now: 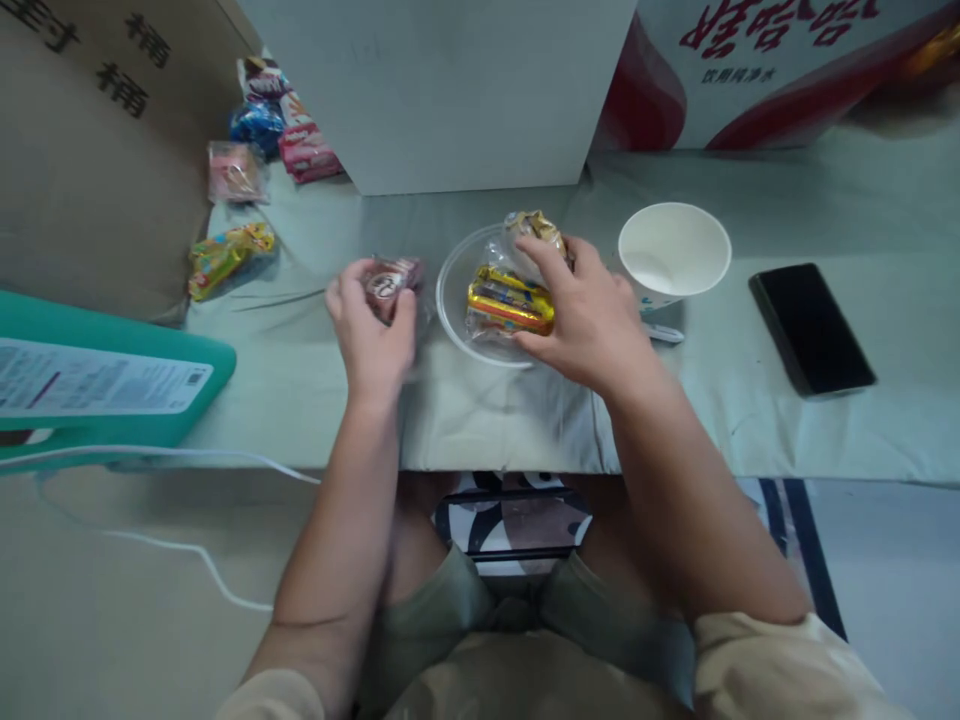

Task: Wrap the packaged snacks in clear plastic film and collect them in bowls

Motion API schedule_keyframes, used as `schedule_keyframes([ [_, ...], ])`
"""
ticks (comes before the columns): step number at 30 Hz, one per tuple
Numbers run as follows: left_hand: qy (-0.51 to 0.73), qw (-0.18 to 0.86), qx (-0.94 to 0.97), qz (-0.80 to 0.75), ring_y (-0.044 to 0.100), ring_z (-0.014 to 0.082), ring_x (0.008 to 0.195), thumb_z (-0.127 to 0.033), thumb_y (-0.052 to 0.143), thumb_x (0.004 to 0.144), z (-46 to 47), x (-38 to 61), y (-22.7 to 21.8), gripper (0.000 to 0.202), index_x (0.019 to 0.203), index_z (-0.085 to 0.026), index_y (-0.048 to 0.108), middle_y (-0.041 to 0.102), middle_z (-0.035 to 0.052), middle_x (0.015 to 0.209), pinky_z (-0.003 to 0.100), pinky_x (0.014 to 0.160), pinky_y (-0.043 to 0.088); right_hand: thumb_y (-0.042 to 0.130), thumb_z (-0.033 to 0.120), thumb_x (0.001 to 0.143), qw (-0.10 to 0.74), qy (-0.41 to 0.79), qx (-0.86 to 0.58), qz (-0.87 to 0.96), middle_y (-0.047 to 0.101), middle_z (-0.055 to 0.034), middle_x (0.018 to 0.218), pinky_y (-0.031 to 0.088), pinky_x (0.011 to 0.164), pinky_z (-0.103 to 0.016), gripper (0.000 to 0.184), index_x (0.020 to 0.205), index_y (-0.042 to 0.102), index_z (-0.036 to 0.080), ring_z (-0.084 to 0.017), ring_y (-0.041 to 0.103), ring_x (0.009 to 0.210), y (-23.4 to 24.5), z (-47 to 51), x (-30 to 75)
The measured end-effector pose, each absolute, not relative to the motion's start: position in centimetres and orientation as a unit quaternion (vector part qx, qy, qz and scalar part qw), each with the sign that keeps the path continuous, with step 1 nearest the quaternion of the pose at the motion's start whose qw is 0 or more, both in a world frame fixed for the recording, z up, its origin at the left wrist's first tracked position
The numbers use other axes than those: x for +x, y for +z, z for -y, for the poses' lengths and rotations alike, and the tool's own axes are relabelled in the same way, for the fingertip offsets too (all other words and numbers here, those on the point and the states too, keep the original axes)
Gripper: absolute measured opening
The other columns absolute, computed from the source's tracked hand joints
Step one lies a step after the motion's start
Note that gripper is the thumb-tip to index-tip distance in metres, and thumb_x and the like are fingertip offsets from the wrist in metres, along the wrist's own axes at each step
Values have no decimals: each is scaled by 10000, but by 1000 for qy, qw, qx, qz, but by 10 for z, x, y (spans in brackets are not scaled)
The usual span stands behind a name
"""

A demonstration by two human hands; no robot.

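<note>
I have the left hand at the left of the clear plate, its grip pinching a brown packet between thumb and fingers just above the table. The packet's long axis looks roughly crosswise to me, left to right, though the fingers cover part of it. It is a glossy wrapper with a pale round print facing up towards my camera; its edges are a little blurred.

The right hand is over the right side of the plate, thumb and index finger spread apart, the index tip at a gold packet and the thumb at the lower right of a yellow packet. I cannot tell whether this grip is pressing on either one. The yellow packet lies in the plate with its long axis running left to right, its right end dipping slightly towards the person; it is shiny, with red and dark bands along its length and clear film around it. The gold packet sits behind it, towards the plate's far edge, crinkled and slanting down to the right, its lower end hidden from me by the fingers.

Just right of that hand I see a white paper cup, with a black phone farther right.
</note>
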State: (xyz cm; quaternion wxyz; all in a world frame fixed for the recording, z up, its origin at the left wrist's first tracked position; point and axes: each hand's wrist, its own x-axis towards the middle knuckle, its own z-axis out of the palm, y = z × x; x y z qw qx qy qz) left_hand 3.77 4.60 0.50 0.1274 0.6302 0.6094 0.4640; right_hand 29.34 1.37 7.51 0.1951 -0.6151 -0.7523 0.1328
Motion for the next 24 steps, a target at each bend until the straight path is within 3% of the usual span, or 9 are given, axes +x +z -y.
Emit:
schedule_keyframes([
  [3,429,77,642,-630,421,360,1471,-285,772,803,-40,41,10,563,1333,-276,581,495,124,1455,600,1276,307,810,340,803,158,120,-621,759,370,-179,1624,333,1119,-765,780,1505,472,361,-471,443,1439,79,-16,282],
  [7,345,146,766,-522,542,301,1360,-309,705,857,-25,62,23,365,1215,-253,666,490,109,1425,513,1208,440,802,326,815,88,125,-647,747,311,-186,1668,370,1082,-743,662,1432,562,336,-479,488,1389,83,-20,273],
  [10,304,187,801,-481,615,279,1274,-339,718,859,-15,70,26,316,1151,-223,687,410,118,1510,485,1168,490,742,349,859,73,124,-669,729,294,-167,1684,398,1050,-729,602,1436,571,344,-482,485,1389,81,-24,269],
  [13,289,198,811,-468,562,336,1381,-354,801,797,-11,69,28,399,1154,-230,671,341,125,1599,506,1179,482,685,370,890,82,117,-685,714,316,-133,1678,419,1036,-714,546,1427,588,361,-472,464,1413,78,-28,268],
  [16,293,212,807,-467,496,344,1466,-307,775,824,-12,66,30,307,1089,-229,640,367,134,1620,478,1115,539,651,347,891,100,109,-693,706,348,-112,1668,449,1025,-694,492,1382,640,357,-455,492,1397,74,-32,270],
  [21,324,218,786,-478,552,305,1388,-284,719,882,-13,70,30,180,1014,-219,616,498,135,1475,430,1024,585,624,288,875,149,113,-683,706,387,-56,1670,465,1074,-667,436,1296,716,351,-407,534,1405,74,-35,278],
  [24,343,198,764,-509,644,235,1142,-300,758,862,-13,74,30,204,1007,-220,640,562,101,1260,377,908,605,665,250,827,177,118,-686,696,387,-92,1682,453,1130,-629,440,1258,746,289,-378,514,1450,78,-34,285],
])
